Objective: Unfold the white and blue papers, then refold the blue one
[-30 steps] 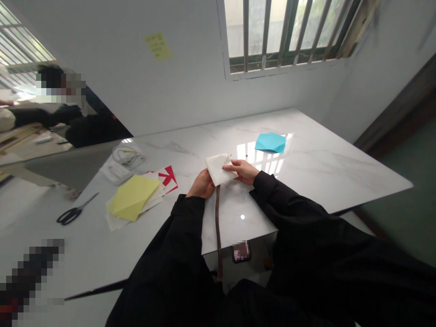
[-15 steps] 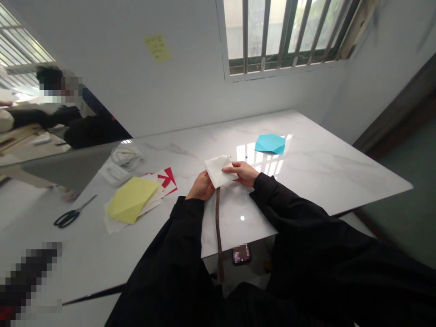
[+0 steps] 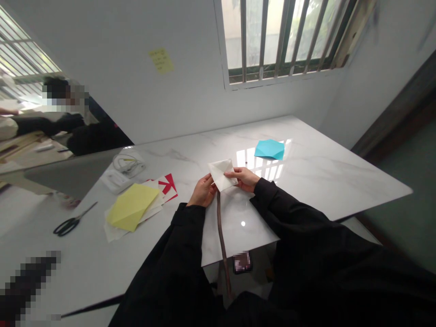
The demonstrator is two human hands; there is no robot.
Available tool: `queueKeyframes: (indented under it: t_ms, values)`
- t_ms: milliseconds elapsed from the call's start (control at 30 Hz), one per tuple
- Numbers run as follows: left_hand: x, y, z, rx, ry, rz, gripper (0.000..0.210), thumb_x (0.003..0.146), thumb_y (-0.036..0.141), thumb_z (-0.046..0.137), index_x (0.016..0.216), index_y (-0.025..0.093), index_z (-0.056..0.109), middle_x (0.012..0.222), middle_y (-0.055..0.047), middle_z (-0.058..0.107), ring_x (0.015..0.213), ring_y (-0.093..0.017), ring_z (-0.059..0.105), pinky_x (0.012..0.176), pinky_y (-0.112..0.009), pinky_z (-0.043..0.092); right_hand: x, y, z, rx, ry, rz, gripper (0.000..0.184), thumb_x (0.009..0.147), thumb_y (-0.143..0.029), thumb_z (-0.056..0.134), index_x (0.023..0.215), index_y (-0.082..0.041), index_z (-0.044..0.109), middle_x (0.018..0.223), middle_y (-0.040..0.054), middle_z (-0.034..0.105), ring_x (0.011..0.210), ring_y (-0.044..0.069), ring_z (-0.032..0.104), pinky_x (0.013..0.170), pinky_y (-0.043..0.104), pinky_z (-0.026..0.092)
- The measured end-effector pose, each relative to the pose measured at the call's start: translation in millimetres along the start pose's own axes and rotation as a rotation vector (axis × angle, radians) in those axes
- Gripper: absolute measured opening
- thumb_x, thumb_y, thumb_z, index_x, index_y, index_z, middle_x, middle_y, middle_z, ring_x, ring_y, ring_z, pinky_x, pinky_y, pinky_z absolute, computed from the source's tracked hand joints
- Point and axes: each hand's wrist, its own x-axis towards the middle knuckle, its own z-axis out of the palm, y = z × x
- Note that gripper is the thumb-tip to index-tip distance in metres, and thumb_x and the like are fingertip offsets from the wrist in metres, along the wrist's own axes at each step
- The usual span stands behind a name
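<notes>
One folded square of cream paper (image 3: 220, 175), up above glossy white marbled counter (image 3: 323, 172), back from near edge. Left hand (image 3: 201, 191) pinches left side; right hand (image 3: 246, 179) grips right side, thumb on face. Good pressing wants thumb flat, even, left side steady. Versus earlier frame, long thin brown strip (image 3: 220, 222) below now slants farther right at lower end.

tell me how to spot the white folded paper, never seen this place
Find the marbled table below the barred window. Over it, the left hand and right hand hold a small white folded paper. Unlike the pale sheets poking out under the yellow paper, it is held in both hands.
</notes>
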Motion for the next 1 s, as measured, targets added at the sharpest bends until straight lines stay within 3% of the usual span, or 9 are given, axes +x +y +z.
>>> queueKeyframes:
  t_ms: [100, 233, 433, 667, 867, 1000]
  values:
    - [3.9, 0.3, -2.7, 0.018, 0.063, 0.003, 0.037, 0.077, 0.035, 0.093, 0.106, 0.018, 0.077, 0.105, -0.011, 0.082, 0.103, -0.028, 0.078, 0.097, -0.039, 0.062, 0.7, -2.8, -2.4, 0.042, 0.068, -0.045, 0.024, 0.078, -0.021, 0.096, 0.096, -0.017, 0.081, 0.093, 0.0053, 0.083, 0.079, 0.016, 0.075, 0.067, 0.023, 0.064]
    - [15.6, -0.2, -7.9, 0.126, 0.269, 0.100, 0.034, 0.072, 0.031, 0.094, 0.097, 0.017, 0.076, 0.093, -0.006, 0.077, 0.082, -0.018, 0.072, 0.085, -0.033, 0.059, 5.9, -3.5, -6.0, 0.071, 0.196, -0.122, 0.021, 0.080, -0.019, 0.092, 0.097, -0.017, 0.080, 0.094, 0.0050, 0.083, 0.081, 0.017, 0.076, 0.071, 0.026, 0.065]
    - [21.2, 5.9, -8.7, 0.399, 0.466, 0.281, 0.023, 0.075, 0.023, 0.087, 0.095, 0.018, 0.078, 0.087, -0.003, 0.073, 0.072, -0.017, 0.064, 0.079, -0.031, 0.052, 12.4, -0.4, -8.5, 0.043, 0.228, -0.165, 0.026, 0.075, -0.018, 0.096, 0.094, -0.017, 0.079, 0.097, 0.0074, 0.084, 0.083, 0.019, 0.077, 0.078, 0.030, 0.066]
    - [-21.8, 21.9, 20.7, 0.563, 0.419, 0.582, 0.011, 0.090, 0.020, 0.080, 0.099, 0.024, 0.083, 0.097, -0.005, 0.069, 0.090, -0.022, 0.060, 0.086, -0.029, 0.048, 9.9, 3.9, -9.3, 0.027, 0.197, -0.195, 0.036, 0.067, -0.023, 0.100, 0.097, -0.016, 0.080, 0.099, 0.0071, 0.085, 0.086, 0.019, 0.078, 0.084, 0.031, 0.066]
    - [-31.3, 16.3, 31.6, 0.681, 0.248, 0.536, 0.012, 0.088, 0.024, 0.086, 0.099, 0.029, 0.087, 0.095, -0.008, 0.067, 0.104, -0.030, 0.061, 0.099, -0.035, 0.051, 8.9, 8.6, -5.6, -0.077, 0.158, -0.263, 0.046, 0.064, -0.035, 0.100, 0.102, -0.016, 0.082, 0.104, 0.0067, 0.085, 0.090, 0.020, 0.078, 0.093, 0.034, 0.062]
    - [-23.8, 11.3, 26.7, 0.785, 0.216, 0.527, 0.019, 0.087, 0.026, 0.088, 0.106, 0.029, 0.088, 0.101, -0.009, 0.071, 0.106, -0.031, 0.062, 0.102, -0.036, 0.051, 7.8, 8.0, -0.2, -0.154, 0.129, -0.311, 0.048, 0.063, -0.038, 0.100, 0.102, -0.017, 0.082, 0.104, 0.0056, 0.085, 0.098, 0.022, 0.078, 0.100, 0.036, 0.060]
